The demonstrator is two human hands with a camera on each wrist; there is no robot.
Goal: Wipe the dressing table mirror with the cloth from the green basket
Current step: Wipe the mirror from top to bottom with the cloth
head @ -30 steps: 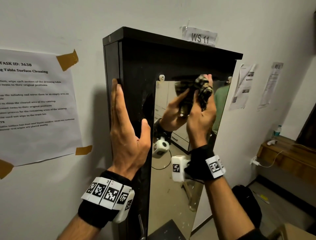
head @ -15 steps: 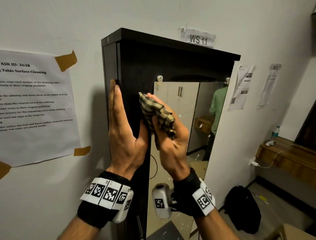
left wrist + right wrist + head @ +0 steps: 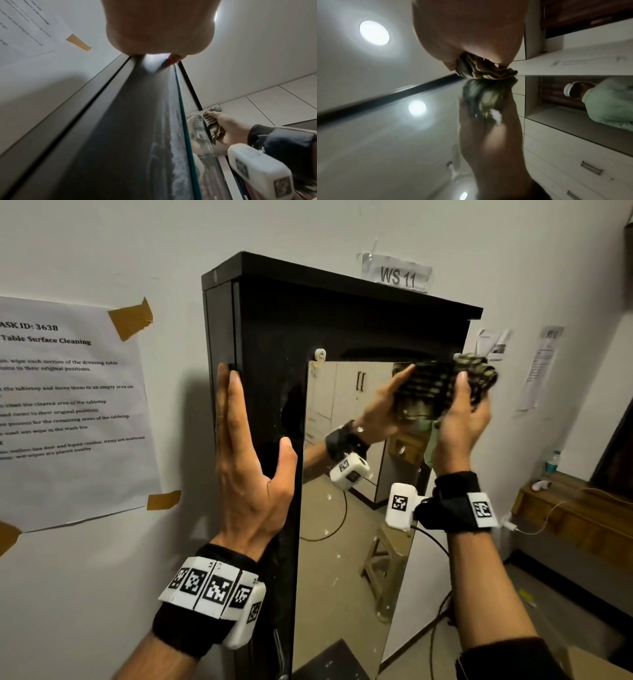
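The dark cabinet (image 3: 274, 337) is carrying the mirror (image 3: 342, 559) on its front. The left hand (image 3: 251, 474) is lying flat against its side and the cloth (image 3: 476, 376) is pressing on the glass. Over on the right, the wooden counter (image 3: 579, 518) is holding two things: a water bottle (image 3: 550, 463) standing upright, and a small white object (image 3: 540, 484) lying just beside it. Something yellow (image 3: 525, 597) is lying on the floor (image 3: 561, 580) below, too small to identify.

Black wristbands (image 3: 191, 628) carry white camera housings (image 3: 399, 506) with black-and-white square markers.
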